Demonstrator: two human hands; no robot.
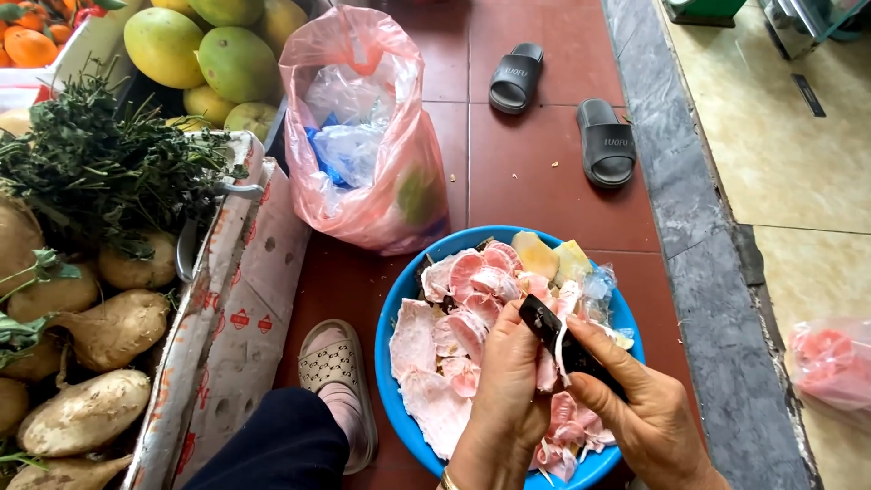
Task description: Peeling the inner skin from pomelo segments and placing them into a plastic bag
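Head view: both hands worked directly over the blue basin [392,358], which sat on the red tiled floor [535,181]. The left hand [510,386] was closed, its grip clamped on a pink fruit segment [547,370], of which only a sliver showed between the two hands. The right hand [635,399] was closed around a dark knife [549,328]; its grip was tight on the handle, the thumb lay along the upper side, and the dark end pointed up and left toward the basin's middle. A thin strip of white pith [562,354] hung at the knife, between the thumbs. The two hands touched at the segment.

The basin held pink and white peel and pith pieces [435,349], with yellowish rind chunks [549,257] at its far rim. Beyond the basin stood a pink plastic bag [367,136]. Left of the basin were a sandalled foot [340,381] and a cardboard box [240,308] of pale tubers [86,413] and leafy greens [100,168]. Green-yellow mangoes [204,59] lay farther beyond the box. Two dark slippers [562,109] lay beyond the basin, well apart from it.

Both wrists entered from the bottom edge, palms turned inward, fingers curled.
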